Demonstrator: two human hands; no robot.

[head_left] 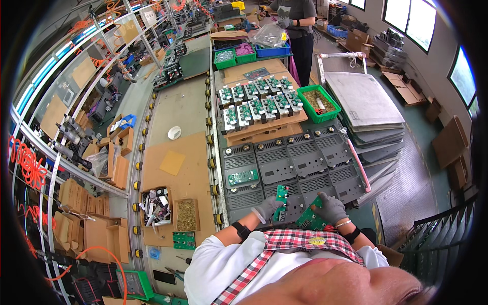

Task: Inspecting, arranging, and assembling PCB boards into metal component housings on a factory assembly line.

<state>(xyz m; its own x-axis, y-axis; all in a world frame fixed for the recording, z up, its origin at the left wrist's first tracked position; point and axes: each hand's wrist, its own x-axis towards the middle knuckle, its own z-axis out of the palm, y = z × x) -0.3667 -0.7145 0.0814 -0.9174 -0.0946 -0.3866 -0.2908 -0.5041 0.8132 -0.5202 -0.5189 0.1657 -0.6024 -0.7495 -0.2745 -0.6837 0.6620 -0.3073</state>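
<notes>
My left hand (266, 209), in a grey glove, grips a narrow green circuit board (280, 202) held upright. To its right my gloved right hand (332, 209) is closed on the edge of a wider green circuit board (311, 215), tilted close to my body. Both boards hang over the near row of dark grey slotted metal panels (277, 166), which lie side by side on the bench. Another green circuit board (243, 177) rests on the leftmost panel. Round brass-coloured parts sit along the panels' far edge.
Beyond the panels, several boards with heat sinks (256, 108) stand on cardboard. A green bin of small parts (319, 103) is beside them, next to stacked grey sheets (363, 99). Left lies a roller conveyor (209, 122) with boxes of parts (186, 215). A person (300, 30) stands at the far end.
</notes>
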